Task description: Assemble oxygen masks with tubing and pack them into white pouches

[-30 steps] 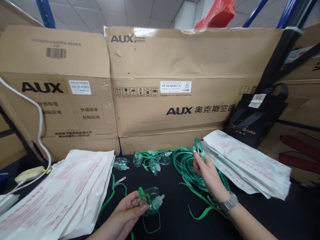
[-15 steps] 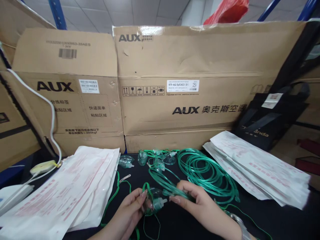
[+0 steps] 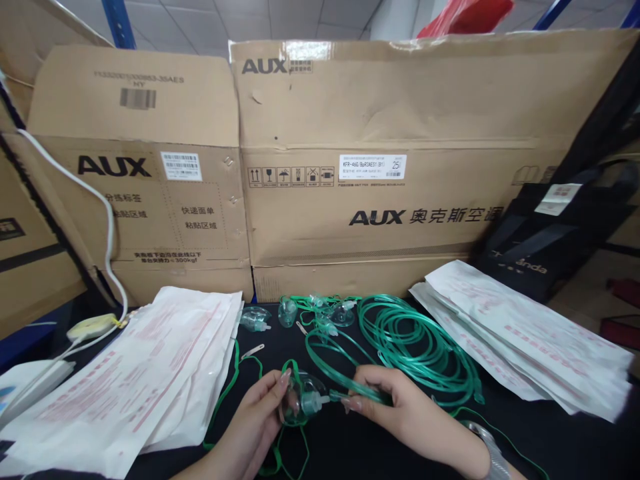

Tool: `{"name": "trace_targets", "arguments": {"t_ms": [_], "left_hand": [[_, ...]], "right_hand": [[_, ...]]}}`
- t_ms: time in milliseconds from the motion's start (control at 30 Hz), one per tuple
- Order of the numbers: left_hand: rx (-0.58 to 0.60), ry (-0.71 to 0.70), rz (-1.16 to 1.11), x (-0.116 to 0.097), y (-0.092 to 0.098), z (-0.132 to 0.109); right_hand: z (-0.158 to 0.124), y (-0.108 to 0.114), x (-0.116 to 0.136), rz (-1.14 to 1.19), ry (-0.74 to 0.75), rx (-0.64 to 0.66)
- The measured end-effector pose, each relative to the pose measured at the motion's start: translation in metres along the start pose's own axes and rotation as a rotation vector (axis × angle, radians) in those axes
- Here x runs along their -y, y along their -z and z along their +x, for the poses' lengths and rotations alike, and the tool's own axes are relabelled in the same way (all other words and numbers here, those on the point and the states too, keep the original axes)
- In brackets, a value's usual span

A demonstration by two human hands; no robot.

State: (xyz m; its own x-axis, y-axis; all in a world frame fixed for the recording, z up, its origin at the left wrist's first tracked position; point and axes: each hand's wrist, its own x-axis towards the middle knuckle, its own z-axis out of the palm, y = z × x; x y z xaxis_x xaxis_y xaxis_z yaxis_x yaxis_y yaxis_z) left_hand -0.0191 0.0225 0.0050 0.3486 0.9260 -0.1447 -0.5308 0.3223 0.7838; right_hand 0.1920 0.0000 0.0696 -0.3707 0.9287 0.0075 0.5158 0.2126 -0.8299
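My left hand (image 3: pixel 260 417) grips a clear green oxygen mask (image 3: pixel 303 399) by its body, its green strap hanging below. My right hand (image 3: pixel 400 413) pinches the end of a green tube (image 3: pixel 336 357) right at the mask's white connector. That tube loops back toward a pile of coiled green tubing (image 3: pixel 420 347) on the black table (image 3: pixel 575 440). Several more masks (image 3: pixel 300 310) lie at the back of the table.
A stack of white pouches (image 3: pixel 125 373) lies at the left, another stack (image 3: pixel 520 333) at the right. Large AUX cardboard boxes (image 3: pixel 370 153) wall off the back. A black bag (image 3: pixel 550 227) leans at the right. A white cable (image 3: pixel 100 220) hangs at the left.
My right hand left the tubing pile at the right, came down to the middle with one tube, and now holds its end against the mask's connector. My left hand kept the mask.
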Motion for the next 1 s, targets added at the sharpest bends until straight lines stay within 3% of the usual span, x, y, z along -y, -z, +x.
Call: {"name": "trace_targets", "arguments": {"t_ms": [600,867,1000], "left_hand": [[0.048,0.013,0.029,0.0007,0.0025,0.0009],[0.058,0.033,0.016,0.0033,0.0043,0.0011],[0.015,0.052,-0.059,0.0019,0.0037,0.0020]], "right_hand": [[-0.0012,0.0082,-0.0029,-0.120,0.000,0.110],[0.0003,0.0040,-0.0059,-0.081,-0.005,0.122],[0.0004,0.0038,-0.0062,-0.138,0.003,0.058]]}}
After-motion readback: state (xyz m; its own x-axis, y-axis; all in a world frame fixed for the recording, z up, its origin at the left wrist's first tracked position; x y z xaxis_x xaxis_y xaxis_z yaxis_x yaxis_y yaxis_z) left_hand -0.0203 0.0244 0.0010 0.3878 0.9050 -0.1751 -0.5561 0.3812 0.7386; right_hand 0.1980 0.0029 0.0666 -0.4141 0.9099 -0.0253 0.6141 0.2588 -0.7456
